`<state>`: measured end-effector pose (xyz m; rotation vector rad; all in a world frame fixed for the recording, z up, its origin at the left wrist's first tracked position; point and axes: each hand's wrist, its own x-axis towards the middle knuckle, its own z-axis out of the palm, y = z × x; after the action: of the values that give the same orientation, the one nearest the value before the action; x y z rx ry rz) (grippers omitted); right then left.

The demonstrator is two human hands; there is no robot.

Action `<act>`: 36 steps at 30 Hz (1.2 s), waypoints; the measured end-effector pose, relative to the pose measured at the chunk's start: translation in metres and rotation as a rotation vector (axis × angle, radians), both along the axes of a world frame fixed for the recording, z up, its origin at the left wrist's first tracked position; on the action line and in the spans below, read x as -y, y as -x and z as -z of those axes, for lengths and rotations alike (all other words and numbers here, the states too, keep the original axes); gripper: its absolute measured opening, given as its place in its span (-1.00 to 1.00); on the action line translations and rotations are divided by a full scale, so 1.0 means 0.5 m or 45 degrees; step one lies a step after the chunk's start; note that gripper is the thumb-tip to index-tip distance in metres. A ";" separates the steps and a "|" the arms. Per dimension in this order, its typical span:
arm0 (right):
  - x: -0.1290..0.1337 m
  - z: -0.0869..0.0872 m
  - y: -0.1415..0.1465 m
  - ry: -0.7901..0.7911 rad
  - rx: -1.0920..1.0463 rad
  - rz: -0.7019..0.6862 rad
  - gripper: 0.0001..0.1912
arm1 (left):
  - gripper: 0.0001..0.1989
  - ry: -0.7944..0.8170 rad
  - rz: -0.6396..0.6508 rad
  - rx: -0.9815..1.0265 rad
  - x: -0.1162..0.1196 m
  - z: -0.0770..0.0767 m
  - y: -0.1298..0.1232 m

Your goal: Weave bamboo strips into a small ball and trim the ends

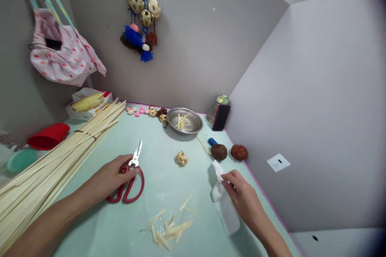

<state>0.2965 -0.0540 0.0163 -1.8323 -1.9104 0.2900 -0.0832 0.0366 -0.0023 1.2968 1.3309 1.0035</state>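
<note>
My left hand (119,174) is closed on a pair of red-handled scissors (133,163), thumb across the handles. Their blades point away from me and look nearly closed. On the right, my right hand (241,192) pinches the upper part of a crumpled white cloth or tissue (228,215), whose lower end hangs toward the table. Between the hands, a small woven ball (182,158) of pale strips rests on the table. Closer to me lies a loose scatter of short pale strip offcuts (171,229), with damp-looking spots around it.
Long pale strips (72,144) lie along the table's left side, near a red cup (50,136). At the back stand a metal bowl (185,120) holding strips and a phone (221,117) against a jar. Brown yarn (219,152) and reddish yarn (239,152) balls sit by the right wall.
</note>
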 end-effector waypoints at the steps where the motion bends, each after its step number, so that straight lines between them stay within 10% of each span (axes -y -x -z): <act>1: 0.013 0.013 0.000 -0.009 0.034 0.034 -0.81 | -0.64 -0.098 0.001 -0.167 -0.001 -0.001 0.000; 7: 0.063 0.080 0.160 0.121 0.059 -0.064 -0.75 | -0.57 -0.353 0.292 -0.738 0.047 -0.018 -0.022; 14: 0.024 0.040 0.193 0.052 -0.082 -0.276 -0.73 | -0.25 -0.181 0.837 -0.876 0.190 0.008 -0.066; 26: -0.037 0.017 0.218 0.184 -0.373 -0.660 -0.72 | -0.16 -0.350 0.728 -0.653 0.190 0.131 -0.064; 30: -0.017 -0.002 0.168 0.168 -0.499 -0.399 -0.71 | -0.44 -0.397 0.640 -0.666 0.179 0.080 -0.038; 36: 0.011 -0.056 0.200 0.067 -0.409 -0.602 -0.65 | -0.65 -0.648 0.707 -0.569 0.130 -0.047 -0.093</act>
<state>0.1963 -0.0597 0.0442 -1.2451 -2.0859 0.7469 -0.0365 -0.0284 0.0211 2.2289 0.9464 0.6924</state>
